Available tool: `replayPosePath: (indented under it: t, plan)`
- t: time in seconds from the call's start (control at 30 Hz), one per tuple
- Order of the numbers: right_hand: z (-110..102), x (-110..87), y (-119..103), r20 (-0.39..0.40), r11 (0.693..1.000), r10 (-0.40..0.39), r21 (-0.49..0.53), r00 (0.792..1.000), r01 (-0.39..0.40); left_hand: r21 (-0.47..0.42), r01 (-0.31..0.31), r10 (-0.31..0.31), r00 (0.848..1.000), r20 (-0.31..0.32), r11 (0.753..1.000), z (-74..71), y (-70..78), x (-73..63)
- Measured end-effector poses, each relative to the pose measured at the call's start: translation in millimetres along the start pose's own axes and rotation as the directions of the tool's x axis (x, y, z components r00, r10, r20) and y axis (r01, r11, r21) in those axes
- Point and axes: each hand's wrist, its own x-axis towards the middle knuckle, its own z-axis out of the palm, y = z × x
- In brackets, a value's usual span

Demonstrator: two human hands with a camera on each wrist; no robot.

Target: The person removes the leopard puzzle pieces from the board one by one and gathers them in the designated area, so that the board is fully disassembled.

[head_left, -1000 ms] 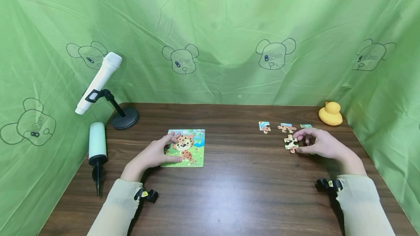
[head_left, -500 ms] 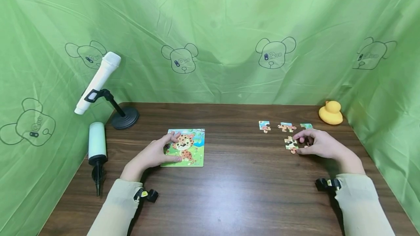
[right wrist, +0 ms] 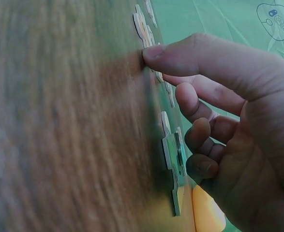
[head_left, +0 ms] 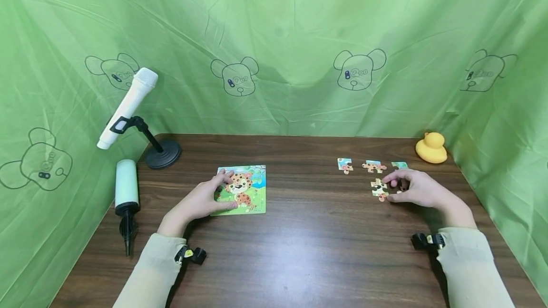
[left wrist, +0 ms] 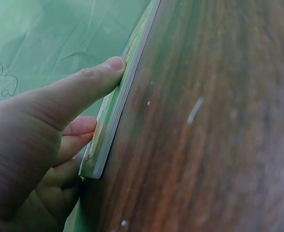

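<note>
Green board point(head_left: 255, 198): leopard's point(head_left: 242, 187) head farthest
Left hand point(head_left: 203, 199): spread on it
Piece point(head_left: 378, 188): lengthwise near-to-far
Right hand point(head_left: 421, 190): touching; pinch unclear

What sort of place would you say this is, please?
Probably a staged tabletop recording booth: green fabric sheeting printed with cartoon animal faces hangs behind and beside a dark brown wood-grained table, with small black wrist-worn cameras in view.
</note>
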Motion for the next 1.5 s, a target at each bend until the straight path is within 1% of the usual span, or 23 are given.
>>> replayPosePath:
  t: [0.17, 0.27, 0.37, 0.43, 0.53, 0.63, 0.83, 1.0, 1.13, 1.27, 1.4, 1.5]
  plan:
    - [0, 0.1, -1, 0.003, 1.000, -0.001, 0.010, 1.000, 0.001, 0.006, -0.012, 0.012, 1.000, -0.010, 1.000, 0.3, 0.8, -0.2]
    - [0, 0.8, -4, -0.008, 1.000, -0.004, 0.008, 1.000, 0.004, 0.011, -0.010, 0.011, 1.000, -0.011, 1.000, 0.7, 0.2, -0.4]
    - [3, 4.0, -12, -0.038, 1.000, -0.023, 0.005, 0.999, 0.023, 0.013, -0.001, 0.002, 1.000, -0.013, 1.000, 0.6, 0.9, 0.0]
    - [7, 8.8, -21, -0.061, 0.998, -0.057, 0.000, 0.997, 0.057, 0.020, 0.015, -0.014, 1.000, -0.014, 1.000, 0.4, 1.5, -0.3]
    - [17, 18.8, -38, -0.091, 0.992, -0.122, 0.010, 0.988, 0.124, 0.046, 0.058, -0.057, 0.998, -0.023, 0.997, 0.1, 2.5, -0.9]
    - [31, 29.4, -58, -0.086, 0.983, -0.182, 0.021, 0.979, 0.185, 0.077, 0.095, -0.093, 0.995, -0.026, 0.993, 0.0, 2.2, -2.7]
    - [60, 44.7, -103, -0.019, 0.961, -0.274, 0.039, 0.962, 0.274, 0.105, 0.103, -0.100, 0.994, -0.034, 0.989, 0.8, -1.1, -2.9]
    - [85, 56.2, -138, 0.022, 0.946, -0.320, 0.059, 0.947, 0.318, 0.088, 0.117, -0.115, 0.993, -0.019, 0.989, 0.7, -3.2, -2.2]
    - [106, 71.3, -164, 0.031, 0.937, -0.345, 0.077, 0.938, 0.342, 0.075, 0.132, -0.132, 0.991, -0.007, 0.988, 1.2, -5.8, -2.9]
    - [125, 89.1, -192, 0.029, 0.932, -0.350, 0.112, 0.936, 0.344, 0.074, 0.137, -0.137, 0.991, -0.002, 0.988, 2.1, -7.4, -3.2]
    - [142, 107.5, -217, 0.049, 0.933, -0.333, 0.159, 0.942, 0.322, 0.070, 0.133, -0.133, 0.991, 0.001, 0.989, 2.8, -7.6, -2.1]
    - [157, 122.7, -230, 0.064, 0.935, -0.314, 0.192, 0.947, 0.298, 0.063, 0.133, -0.133, 0.991, 0.000, 0.989, 2.8, -7.3, -0.9]
